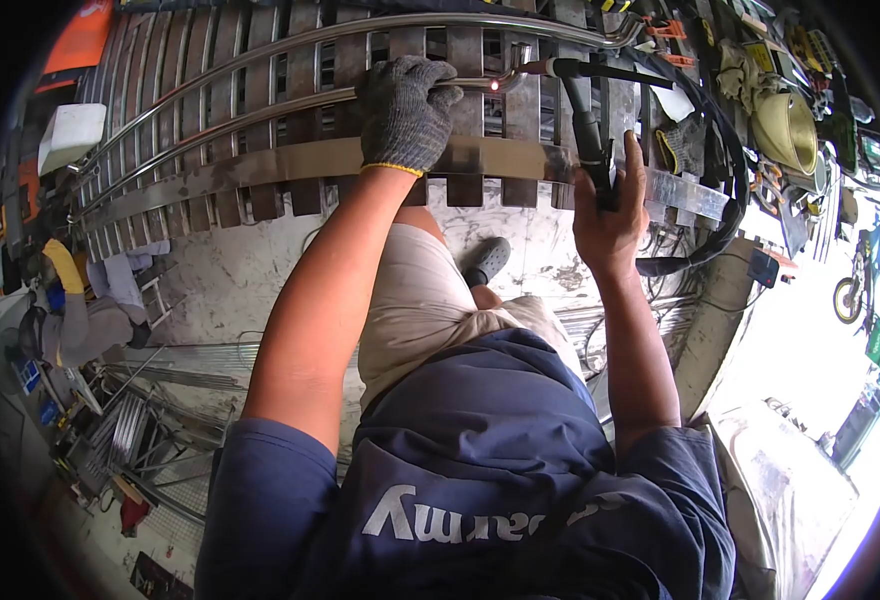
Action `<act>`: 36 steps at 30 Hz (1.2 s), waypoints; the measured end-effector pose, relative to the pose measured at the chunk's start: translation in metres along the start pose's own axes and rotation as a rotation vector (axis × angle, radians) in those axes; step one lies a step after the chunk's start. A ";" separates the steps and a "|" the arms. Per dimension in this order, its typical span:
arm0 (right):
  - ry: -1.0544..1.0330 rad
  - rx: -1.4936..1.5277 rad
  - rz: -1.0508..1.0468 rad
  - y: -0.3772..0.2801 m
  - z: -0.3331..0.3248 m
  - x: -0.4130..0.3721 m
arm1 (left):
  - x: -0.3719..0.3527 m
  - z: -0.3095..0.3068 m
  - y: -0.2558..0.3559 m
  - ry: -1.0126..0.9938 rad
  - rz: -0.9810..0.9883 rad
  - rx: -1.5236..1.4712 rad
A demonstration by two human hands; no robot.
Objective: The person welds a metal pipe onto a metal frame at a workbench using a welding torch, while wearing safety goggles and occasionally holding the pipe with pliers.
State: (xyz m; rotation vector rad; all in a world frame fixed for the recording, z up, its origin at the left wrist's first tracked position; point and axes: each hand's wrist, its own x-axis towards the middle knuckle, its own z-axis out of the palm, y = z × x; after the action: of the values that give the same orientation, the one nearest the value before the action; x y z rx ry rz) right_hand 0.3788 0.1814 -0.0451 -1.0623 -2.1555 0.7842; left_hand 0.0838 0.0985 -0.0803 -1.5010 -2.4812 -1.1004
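Note:
My left hand (407,115), in a grey knit glove with a yellow cuff edge, is closed around a thin polished metal tube (300,103) over the slatted bench. Bare, my right hand (612,212) grips the handle of a TIG welding torch (587,130). The torch head points left at the tube's upturned end (523,62), where a small bright orange glow shows just right of my gloved fingers. A longer bent metal tube (360,28) lies behind, along the far side of the bench. From the torch, a black cable sleeve (735,190) curves down at the right.
A slatted metal bench (505,160) spans the top. At right are a yellowish welding helmet (786,133), a spare grey glove (682,145) and assorted tools. Another person (90,325) with a yellow glove is at far left. Metal stock (200,360) lies on the floor.

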 end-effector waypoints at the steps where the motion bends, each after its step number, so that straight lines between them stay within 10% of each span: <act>1: 0.000 -0.004 -0.010 0.001 0.000 0.000 | 0.000 -0.001 0.001 -0.003 -0.002 0.005; 36: -0.173 -0.054 0.002 -0.023 -0.003 0.013 | 0.000 0.001 -0.001 -0.032 0.007 0.056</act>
State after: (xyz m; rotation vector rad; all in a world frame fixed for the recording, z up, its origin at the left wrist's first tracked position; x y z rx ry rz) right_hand 0.3636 0.1810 -0.0230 -1.0577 -2.3334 0.8504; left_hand 0.0826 0.0988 -0.0812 -1.5232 -2.5032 -1.0049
